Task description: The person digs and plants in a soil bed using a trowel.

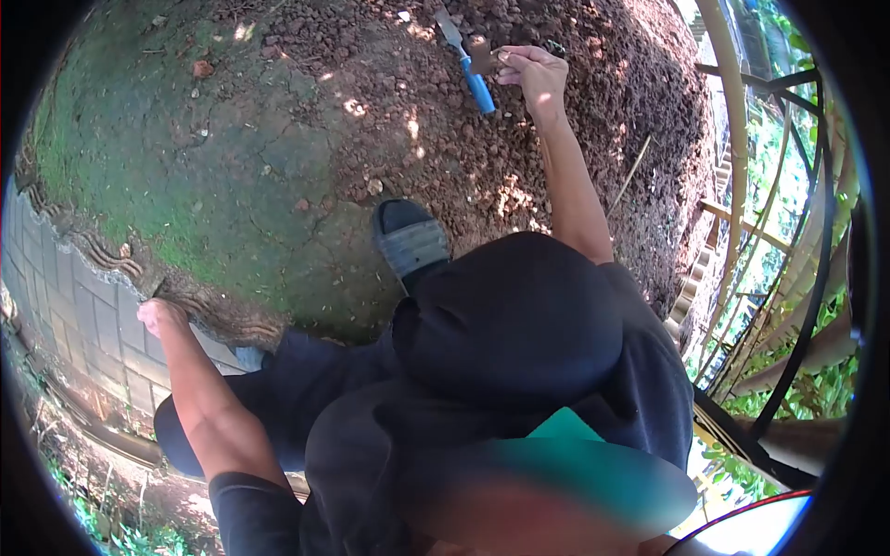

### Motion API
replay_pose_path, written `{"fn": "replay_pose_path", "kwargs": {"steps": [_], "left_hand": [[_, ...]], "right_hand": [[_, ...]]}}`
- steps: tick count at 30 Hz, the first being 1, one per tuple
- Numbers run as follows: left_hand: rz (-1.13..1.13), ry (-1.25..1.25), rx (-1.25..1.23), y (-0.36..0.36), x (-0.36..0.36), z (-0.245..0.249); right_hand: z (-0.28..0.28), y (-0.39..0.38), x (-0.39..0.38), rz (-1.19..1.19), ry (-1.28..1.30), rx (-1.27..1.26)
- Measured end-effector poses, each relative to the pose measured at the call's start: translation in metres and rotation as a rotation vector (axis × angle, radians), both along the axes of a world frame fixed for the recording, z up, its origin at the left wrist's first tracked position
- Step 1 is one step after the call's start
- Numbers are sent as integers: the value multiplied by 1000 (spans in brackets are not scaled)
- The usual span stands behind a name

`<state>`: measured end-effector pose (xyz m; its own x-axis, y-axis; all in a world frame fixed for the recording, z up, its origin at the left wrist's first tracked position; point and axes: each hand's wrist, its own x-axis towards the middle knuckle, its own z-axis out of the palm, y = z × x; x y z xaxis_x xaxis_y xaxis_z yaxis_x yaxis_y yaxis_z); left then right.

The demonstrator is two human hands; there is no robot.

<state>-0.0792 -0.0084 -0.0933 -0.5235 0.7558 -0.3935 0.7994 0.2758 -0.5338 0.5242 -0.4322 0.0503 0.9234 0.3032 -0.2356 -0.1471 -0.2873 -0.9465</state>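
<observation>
My right hand [535, 76] is over the loose soil at the top, its thumb and fingers pinched on a brown flat piece [483, 58] that looks like a dry leaf or a scrap. Right beside that piece lies a trowel [476, 86] with a blue handle and a narrow metal blade, its blade pointing to the top left; the hand is not gripping it. At the far left, my left hand [161, 317] is closed beside the wavy edging [199, 310]. What its fingers hold, if anything, is hidden.
Reddish-brown clumped soil [343, 139] runs into mossy ground [139, 176] on the left. Grey paving [88, 306] lies beyond the edging. My sandalled foot [411, 239] stands on the ground. On the right is a frame of bamboo and dark bars [737, 139].
</observation>
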Motion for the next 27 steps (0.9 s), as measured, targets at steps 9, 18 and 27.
{"fn": "replay_pose_path", "kwargs": {"steps": [9,18,27], "left_hand": [[-80,89,-15,-11,45,40],[-637,527,-617,-17,54,53],[-826,625,-650,-15,32,33]], "right_hand": [[-7,-67,63,-381,-151,119],[-67,-71,128,32,-848,-1089],[-22,-45,120,-275,-105,-134]]}}
